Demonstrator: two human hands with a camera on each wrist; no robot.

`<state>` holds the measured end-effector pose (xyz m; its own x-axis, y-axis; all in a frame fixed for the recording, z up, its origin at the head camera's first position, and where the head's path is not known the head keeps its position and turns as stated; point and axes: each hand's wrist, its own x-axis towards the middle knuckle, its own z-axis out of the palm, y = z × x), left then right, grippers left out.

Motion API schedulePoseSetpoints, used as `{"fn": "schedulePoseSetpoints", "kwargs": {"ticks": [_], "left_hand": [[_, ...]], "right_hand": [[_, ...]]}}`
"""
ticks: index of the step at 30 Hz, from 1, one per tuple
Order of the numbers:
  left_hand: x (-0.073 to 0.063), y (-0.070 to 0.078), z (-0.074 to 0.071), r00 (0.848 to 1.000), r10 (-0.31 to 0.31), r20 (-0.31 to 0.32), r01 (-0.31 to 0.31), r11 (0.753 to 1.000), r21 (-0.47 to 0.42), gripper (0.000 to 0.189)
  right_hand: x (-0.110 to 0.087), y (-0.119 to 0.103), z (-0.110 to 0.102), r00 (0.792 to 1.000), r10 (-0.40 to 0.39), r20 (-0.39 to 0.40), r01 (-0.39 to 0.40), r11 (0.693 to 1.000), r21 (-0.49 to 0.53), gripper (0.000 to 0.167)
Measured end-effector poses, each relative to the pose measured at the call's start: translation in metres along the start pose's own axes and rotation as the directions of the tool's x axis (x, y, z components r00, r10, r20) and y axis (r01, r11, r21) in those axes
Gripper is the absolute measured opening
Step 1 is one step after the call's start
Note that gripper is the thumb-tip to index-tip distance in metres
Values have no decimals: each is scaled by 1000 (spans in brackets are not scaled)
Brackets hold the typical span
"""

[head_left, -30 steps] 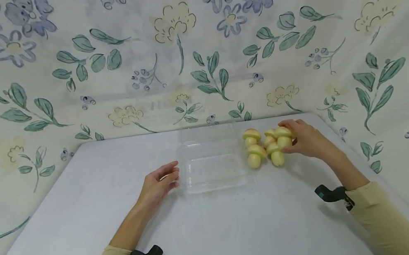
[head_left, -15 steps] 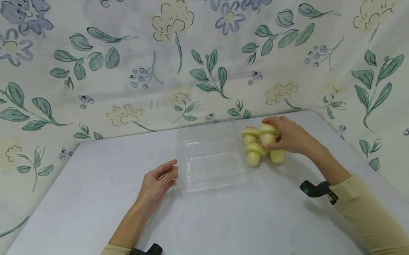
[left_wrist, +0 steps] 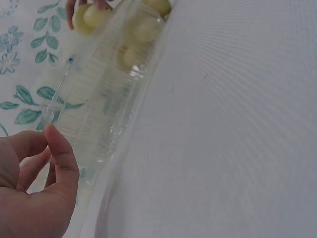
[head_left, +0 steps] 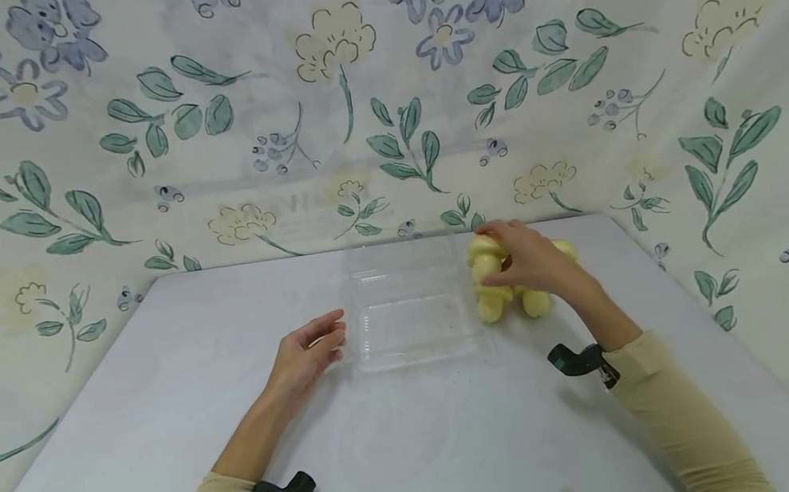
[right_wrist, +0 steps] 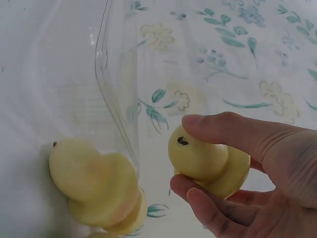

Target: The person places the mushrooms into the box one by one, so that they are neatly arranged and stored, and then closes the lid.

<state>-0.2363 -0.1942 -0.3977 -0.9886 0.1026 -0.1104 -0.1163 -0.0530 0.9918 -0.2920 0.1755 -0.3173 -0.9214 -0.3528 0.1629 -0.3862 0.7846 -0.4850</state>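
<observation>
At the box's left edge, my left hand (head_left: 308,351) has its fingertips on the rim. The left wrist view shows the thumb and a finger pinching that rim. The box (head_left: 411,332) is clear plastic with its lid (head_left: 399,261) folded back. My right hand (head_left: 529,260) grips a pale yellow mushroom-shaped piece (right_wrist: 198,156) with a small dark mark on its rounded end. This piece is raised beside the box's right side. Another mushroom-shaped piece (head_left: 491,308) stands just in front of it in the head view. Several more are partly hidden by the right hand.
A further yellow piece (head_left: 535,303) stands on the white table (head_left: 401,446) to the right of the box. Part of another yellow piece (head_left: 566,249) shows behind the right wrist. Floral cloth (head_left: 353,122) hangs along the table's back edge.
My right hand has carried the gripped piece leftward over the other pieces, toward the box. My left hand has stayed at the box's left edge.
</observation>
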Motion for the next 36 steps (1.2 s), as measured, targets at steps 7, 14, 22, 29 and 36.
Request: {"fn": "schedulePoseSetpoints", "kwargs": {"ticks": [7,14,22,29,36], "left_hand": [[0,-1,0,1000,4,10,-4,1000,-14,56],[1,-1,0,1000,11,13,-11,1000,-23,56],[0,-2,-2,999,20,29,-19,999,-41,58],[0,-2,-3,999,20,32,-19,999,-45,58],[0,-3,-3,999,21,26,-20,999,-45,58]], "right_hand": [[7,-10,6,1000,-16,7,16,1000,12,77],[12,-16,12,999,-36,12,35,999,27,77],[17,-21,18,993,-113,25,110,990,87,73],[22,-26,25,988,-147,39,143,985,100,75],[26,-33,35,985,-166,53,160,981,110,74]]}}
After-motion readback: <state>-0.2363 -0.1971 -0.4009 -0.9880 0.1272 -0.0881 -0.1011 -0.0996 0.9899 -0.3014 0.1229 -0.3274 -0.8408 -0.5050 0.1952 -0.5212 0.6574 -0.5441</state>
